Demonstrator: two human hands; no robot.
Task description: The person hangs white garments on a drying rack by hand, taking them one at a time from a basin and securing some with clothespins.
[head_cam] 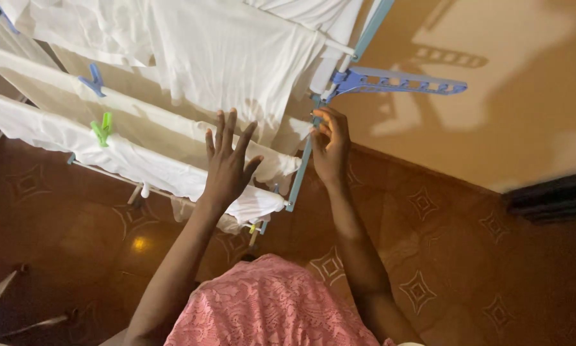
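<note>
I have my left hand (227, 160) spread wide, fingers apart, palm against the white cloth (172, 173) draped over the near rails of the drying rack (299, 179); my right hand (329, 144) is narrowed, fingertips pinching the rack's blue side bar, holding nothing else; a green peg (102, 128) and a blue peg (94, 80) sit further left; I judge this the smoothing step; next calls for steadying the frame while flattening the cloth along its rail.
</note>
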